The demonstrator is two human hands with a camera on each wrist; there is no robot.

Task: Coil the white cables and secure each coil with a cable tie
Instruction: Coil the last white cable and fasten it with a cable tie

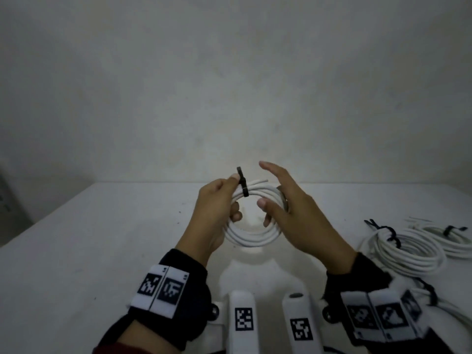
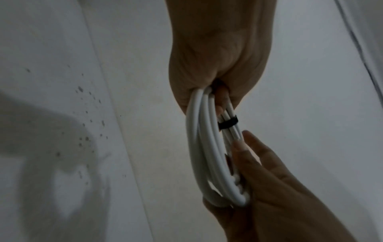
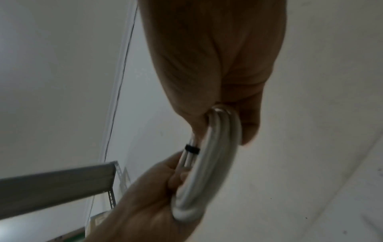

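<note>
I hold a white cable coil upright above the table between both hands. A black cable tie wraps the coil's top left, its tail sticking up. My left hand grips the coil's left side, thumb beside the tie. My right hand holds the right side between thumb and lower fingers, with the index finger straight up. The left wrist view shows the coil edge-on, the tie round several strands, and the right hand below. The right wrist view shows the coil and tie.
Two tied white coils lie on the white table at the right, with more cable near my right wrist. White marker-tagged bars stand at the front edge. A grey metal shelf shows to the left.
</note>
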